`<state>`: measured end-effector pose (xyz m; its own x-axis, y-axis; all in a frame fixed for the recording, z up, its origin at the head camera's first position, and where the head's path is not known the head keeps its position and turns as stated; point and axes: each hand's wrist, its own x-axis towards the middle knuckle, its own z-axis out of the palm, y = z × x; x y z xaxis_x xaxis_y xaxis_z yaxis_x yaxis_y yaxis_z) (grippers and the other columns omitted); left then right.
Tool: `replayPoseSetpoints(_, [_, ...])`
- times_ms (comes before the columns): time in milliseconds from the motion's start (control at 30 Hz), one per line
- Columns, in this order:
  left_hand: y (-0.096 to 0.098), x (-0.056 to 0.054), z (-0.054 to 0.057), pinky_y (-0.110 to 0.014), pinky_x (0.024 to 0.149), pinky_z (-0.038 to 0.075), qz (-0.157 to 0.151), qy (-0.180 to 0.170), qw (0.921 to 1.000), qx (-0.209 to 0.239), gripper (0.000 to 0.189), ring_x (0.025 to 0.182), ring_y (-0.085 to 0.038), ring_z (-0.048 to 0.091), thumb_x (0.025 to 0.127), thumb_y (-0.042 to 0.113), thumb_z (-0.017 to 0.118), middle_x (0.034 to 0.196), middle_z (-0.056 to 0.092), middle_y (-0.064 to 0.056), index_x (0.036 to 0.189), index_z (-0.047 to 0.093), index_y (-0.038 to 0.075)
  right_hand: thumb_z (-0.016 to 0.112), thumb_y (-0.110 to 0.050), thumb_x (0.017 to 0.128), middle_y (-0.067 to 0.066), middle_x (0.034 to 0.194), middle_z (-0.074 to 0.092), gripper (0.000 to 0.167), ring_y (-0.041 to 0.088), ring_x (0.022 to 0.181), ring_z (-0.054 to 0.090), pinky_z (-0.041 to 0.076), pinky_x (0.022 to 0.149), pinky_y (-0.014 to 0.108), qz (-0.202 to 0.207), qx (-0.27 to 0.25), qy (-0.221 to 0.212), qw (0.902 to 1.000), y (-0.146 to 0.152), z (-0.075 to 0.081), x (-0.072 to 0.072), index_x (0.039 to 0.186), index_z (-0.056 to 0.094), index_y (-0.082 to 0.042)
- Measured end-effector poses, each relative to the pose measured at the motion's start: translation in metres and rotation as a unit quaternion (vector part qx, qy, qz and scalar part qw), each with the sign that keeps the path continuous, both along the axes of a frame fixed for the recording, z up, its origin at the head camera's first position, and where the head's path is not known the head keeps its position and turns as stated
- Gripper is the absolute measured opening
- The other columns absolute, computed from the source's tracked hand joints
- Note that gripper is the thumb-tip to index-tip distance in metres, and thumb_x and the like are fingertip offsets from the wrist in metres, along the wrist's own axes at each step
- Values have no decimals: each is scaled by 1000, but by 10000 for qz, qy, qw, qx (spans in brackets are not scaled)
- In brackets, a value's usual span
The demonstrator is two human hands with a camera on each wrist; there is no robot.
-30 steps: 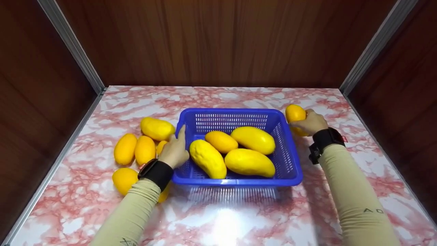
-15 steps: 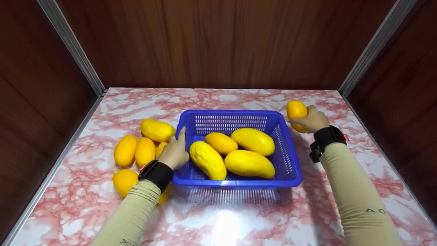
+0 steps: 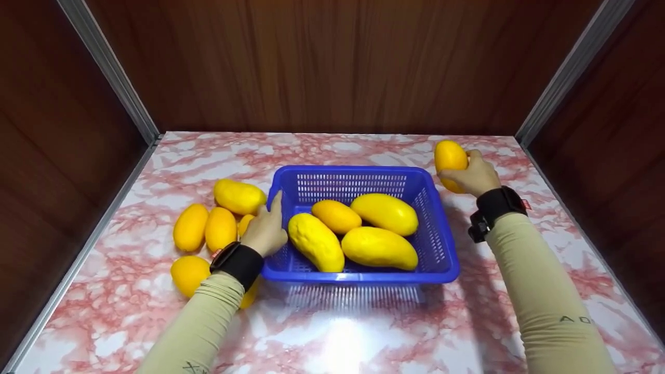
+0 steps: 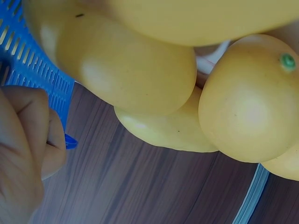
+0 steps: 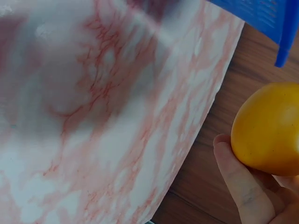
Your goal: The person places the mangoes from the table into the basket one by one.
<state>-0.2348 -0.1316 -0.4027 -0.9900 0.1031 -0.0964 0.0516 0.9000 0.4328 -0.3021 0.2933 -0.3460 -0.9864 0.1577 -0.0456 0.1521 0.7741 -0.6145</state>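
Your right hand (image 3: 477, 175) grips a smooth, orange-yellow, oval mango (image 3: 450, 157) just beside the far right corner of the blue perforated plastic basket (image 3: 358, 277); your left hand (image 3: 265, 231), fingers curled, holds its left rim!

Marbled tabletop (image 3: 415, 337), items borne

White, veined and blotched pinkish red; blue perforated plastic basket (image 3: 358, 277) upright near the middle; bright patch of glare (image 3: 344, 345) just in front of it; yellow mangoes (image 3: 221, 229) in a loose cluster left of the basket, at least five visible, some partly hidden.
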Motion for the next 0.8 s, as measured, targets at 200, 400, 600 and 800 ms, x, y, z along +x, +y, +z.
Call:
replayPoseSetpoints(200, [-1, 0, -1, -53, 88, 46, -10, 20, 10000, -17, 87, 95, -44, 60, 84, 5, 49, 143, 41, -37, 161, 7, 13, 68, -48, 84, 34, 137, 48, 98, 45, 117, 50, 39, 105, 57, -27, -105, 15, 9999, -7, 5, -3, 152, 20, 4])
replayPoseSetpoints(400, [0, 0, 0, -54, 89, 46, -4, -5, 10000, 10, 88, 95, -44, 60, 85, 6, 50, 144, 40, -37, 161, 6, 13, 70, -48, 84, 31, 139, 47, 99, 44, 120, 49, 39, 107, 57, 33, -305, 26, 9995, -12, 9, -4, 154, 19, 1])
replayPoseSetpoints(600, [0, 0, 0, -55, 88, 46, -9, 27, 10000, 2, 87, 95, -44, 61, 85, 6, 49, 142, 41, -37, 160, 7, 13, 70, -48, 83, 30, 140, 47, 97, 42, 119, 50, 41, 106, 55, 151, -366, 167, 9991, -20, 13, -3, 153, 22, 0])
replayPoseSetpoints(800, [0, 1, 0, -55, 88, 46, -22, 45, 10000, 4, 87, 95, -44, 61, 85, 5, 50, 140, 42, -37, 160, 7, 12, 71, -47, 84, 28, 140, 47, 96, 40, 119, 51, 42, 106, 53, 323, -503, 233, 9979, -28, 15, -4, 153, 23, -1])
